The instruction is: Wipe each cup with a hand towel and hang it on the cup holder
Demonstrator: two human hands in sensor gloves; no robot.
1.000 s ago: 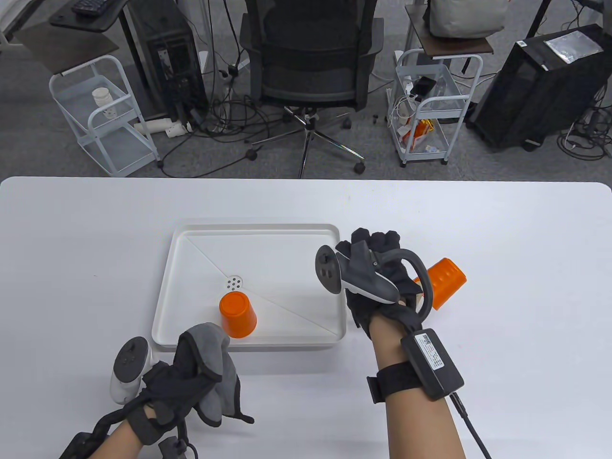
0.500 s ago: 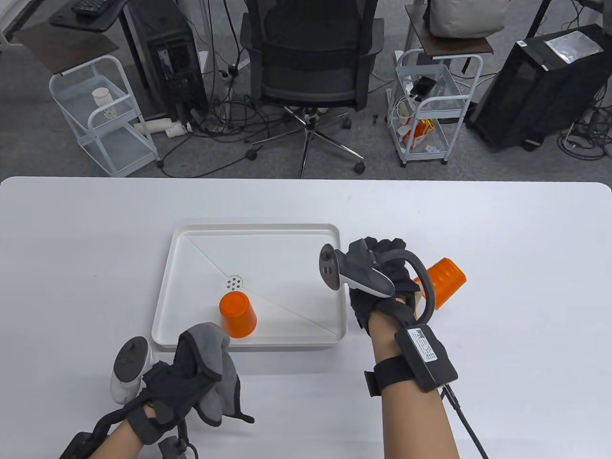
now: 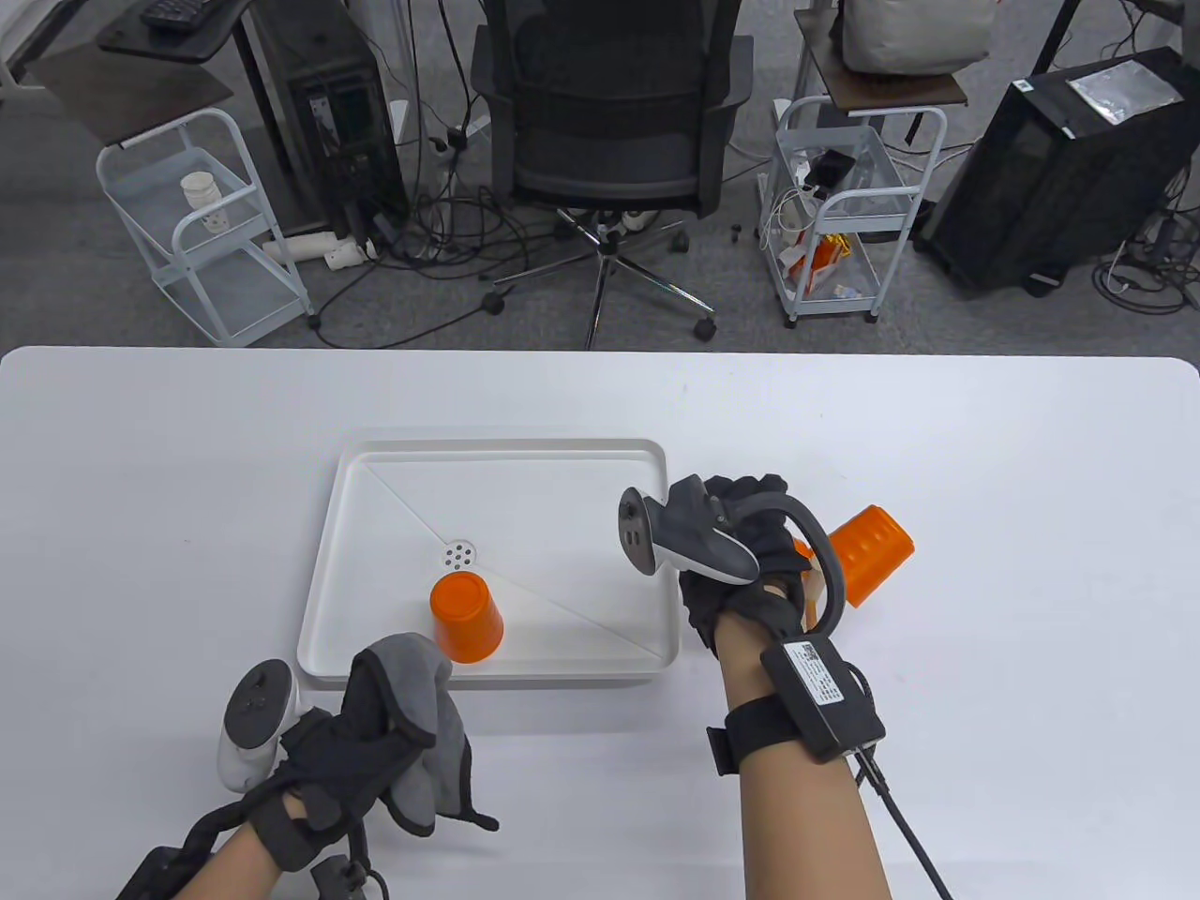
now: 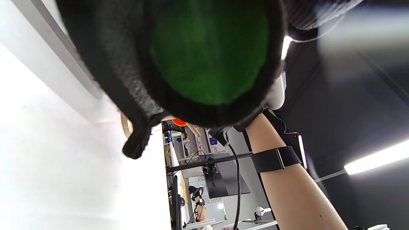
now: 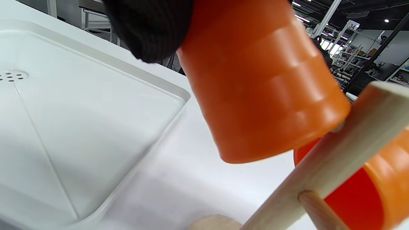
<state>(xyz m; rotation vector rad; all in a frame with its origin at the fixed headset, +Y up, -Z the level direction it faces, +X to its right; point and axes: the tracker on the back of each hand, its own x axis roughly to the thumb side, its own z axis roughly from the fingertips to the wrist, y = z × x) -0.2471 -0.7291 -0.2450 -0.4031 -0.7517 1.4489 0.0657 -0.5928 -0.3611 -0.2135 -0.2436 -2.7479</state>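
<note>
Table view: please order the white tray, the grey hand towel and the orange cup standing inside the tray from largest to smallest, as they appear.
1. white tray
2. grey hand towel, held by the left hand; partly hidden
3. orange cup, upside down in the tray

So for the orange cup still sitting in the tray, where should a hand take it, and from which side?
Around its side wall, from above. The cup stands upside down near the front rim of the tray, closed base up, so there is no open rim to hook; its tapered wall is clear all round. The right hand is busy at the holder.
</note>
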